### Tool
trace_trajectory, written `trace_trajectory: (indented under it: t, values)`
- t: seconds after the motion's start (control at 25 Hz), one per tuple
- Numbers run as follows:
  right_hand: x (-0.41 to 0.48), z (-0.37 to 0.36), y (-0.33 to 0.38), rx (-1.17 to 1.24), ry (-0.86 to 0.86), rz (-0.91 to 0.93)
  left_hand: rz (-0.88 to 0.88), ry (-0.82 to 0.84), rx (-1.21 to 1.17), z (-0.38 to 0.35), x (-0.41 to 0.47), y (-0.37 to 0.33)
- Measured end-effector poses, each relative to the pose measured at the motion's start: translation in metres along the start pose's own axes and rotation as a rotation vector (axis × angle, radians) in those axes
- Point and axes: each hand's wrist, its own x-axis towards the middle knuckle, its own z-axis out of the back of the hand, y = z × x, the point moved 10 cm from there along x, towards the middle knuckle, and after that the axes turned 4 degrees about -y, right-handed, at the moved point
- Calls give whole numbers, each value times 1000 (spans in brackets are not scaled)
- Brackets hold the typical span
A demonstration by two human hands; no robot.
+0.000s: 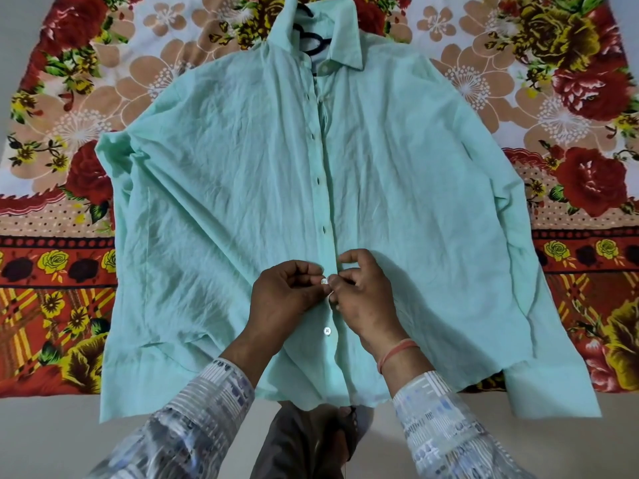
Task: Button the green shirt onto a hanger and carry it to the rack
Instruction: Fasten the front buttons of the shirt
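Basically pinching a button near the shirt hem with both hands, left and right, fingers pressed together.

The dark plastic hanger lies mostly hidden inside the pale green cotton shirt; blurred patterned sleeves leave the bottom edge.

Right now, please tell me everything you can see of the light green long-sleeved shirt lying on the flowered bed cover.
The light green long-sleeved shirt looks like thin, creased cotton. It lies flat, front up, on the flowered bed cover, collar away from the person, sleeves folded along its sides. A dark hanger shows inside the collar. The placket appears closed in the middle and open near the collar. The left hand and right hand pinch a small white button; another button sits below.
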Motion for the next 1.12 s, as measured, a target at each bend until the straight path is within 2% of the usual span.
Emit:
trace_trajectory:
  t: [0.08,0.2,0.36,0.48,0.6,0.72,0.92,1.12]
  values:
    - [-3,-1,-3,137,38,-47,-13,10,35,-1,-1,-1]
    - [-4,-2,-4,125,73,-25,-22,-10,114,0,-2,-2]
    - [-2,-1,13,-197,54,159,19,23,154,-1,3,-10]
    - [-2,-6,38,-414,91,273,-156,-86,386,7,17,-46]
    - [8,6,65,-413,-5,377,-264,-172,350,5,28,-73]
    - [32,13,81,-293,-108,381,-238,-182,323,2,46,-85]
    - [55,-8,82,-420,-76,396,-189,-124,435,-4,67,-86]
    - [59,-11,91,-489,-91,410,-40,-72,207,3,72,-71]
